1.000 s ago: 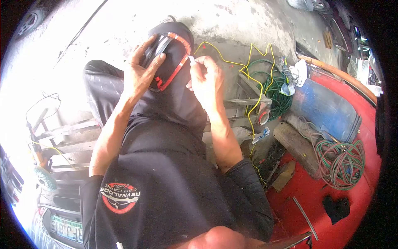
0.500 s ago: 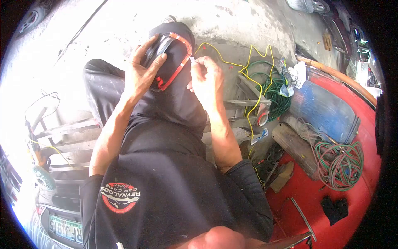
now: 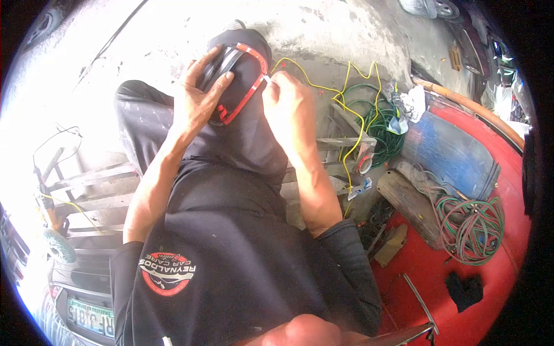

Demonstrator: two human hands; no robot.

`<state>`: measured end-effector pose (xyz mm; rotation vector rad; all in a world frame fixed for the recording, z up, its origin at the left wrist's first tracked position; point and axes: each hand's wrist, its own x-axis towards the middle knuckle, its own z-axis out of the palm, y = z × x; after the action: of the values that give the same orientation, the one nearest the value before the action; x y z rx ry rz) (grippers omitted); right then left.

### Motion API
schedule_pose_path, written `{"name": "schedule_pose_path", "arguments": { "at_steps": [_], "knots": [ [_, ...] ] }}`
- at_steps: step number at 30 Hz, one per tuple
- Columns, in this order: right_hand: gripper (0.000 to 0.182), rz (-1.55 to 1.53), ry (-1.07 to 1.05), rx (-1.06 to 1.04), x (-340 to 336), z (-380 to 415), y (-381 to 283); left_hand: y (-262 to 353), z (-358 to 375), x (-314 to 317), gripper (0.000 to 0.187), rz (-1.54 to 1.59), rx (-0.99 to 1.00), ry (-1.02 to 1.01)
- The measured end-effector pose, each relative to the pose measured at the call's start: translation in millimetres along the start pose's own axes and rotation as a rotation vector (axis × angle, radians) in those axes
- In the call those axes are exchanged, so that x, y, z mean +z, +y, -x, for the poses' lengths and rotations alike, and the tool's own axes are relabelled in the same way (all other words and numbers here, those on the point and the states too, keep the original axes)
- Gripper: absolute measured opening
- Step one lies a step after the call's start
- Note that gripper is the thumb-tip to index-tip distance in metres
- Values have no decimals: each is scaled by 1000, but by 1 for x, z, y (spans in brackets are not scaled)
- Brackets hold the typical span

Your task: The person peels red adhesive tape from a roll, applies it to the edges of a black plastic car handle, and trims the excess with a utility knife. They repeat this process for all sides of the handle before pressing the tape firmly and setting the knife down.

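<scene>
My left hand (image 3: 195, 99) is closed around the left side of a dark curved part (image 3: 238, 78), thumb across its face. The part rests on my raised leg (image 3: 254, 138). A red tape strip (image 3: 252, 91) with pale patches runs along its upper and right edge, ending in a loose curl at the lower left. At the right edge, my right hand (image 3: 290, 106) is closed in a pinch on a small white piece (image 3: 266, 78), which meets the strip there. Whether the white piece is attached to the strip is too small to tell.
A slatted bench (image 3: 98, 177) is beneath me. To the right are a yellow cord (image 3: 360, 135), a coiled green hose (image 3: 384, 135), a tape roll (image 3: 365, 165), a blue container (image 3: 447, 153) and tangled hoses (image 3: 472, 230) on a red panel (image 3: 415, 294). A car (image 3: 86, 282) stands lower left.
My right hand has turned, its back now facing up more and its fingers curling further, and has shifted slightly upward. My left hand and the dark part stay in place.
</scene>
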<state>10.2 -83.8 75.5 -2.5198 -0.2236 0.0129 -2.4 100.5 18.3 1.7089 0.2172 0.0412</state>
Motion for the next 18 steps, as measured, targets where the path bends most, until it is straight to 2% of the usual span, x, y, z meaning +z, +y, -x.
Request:
{"name": "schedule_pose_path", "arguments": {
  "at_steps": [3, 6, 7, 10, 14, 18],
  "knots": [
    [9, 201, -44, -14, -3, 14, -13, 6, 3, 1, 54, -33, -34, 23],
    [12, 61, 204, 23, 8, 18, 1, 4, 5, 1, 54, -102, 26, 100],
    [15, -118, 184, 119, 9, 18, 6, 3, 7, 2, 54, -128, 63, 126],
    [17, -173, 225, 114, 9, 13, 7, 22, 14, 1, 55, -112, 8, 122],
    [15, -328, 226, 153, 16, 4, 0, 30, 19, 5, 55, -75, 117, 209],
    [13, -330, 179, 181, 19, 0, -5, 37, 22, 6, 56, -149, 174, 229]
  ]
}}
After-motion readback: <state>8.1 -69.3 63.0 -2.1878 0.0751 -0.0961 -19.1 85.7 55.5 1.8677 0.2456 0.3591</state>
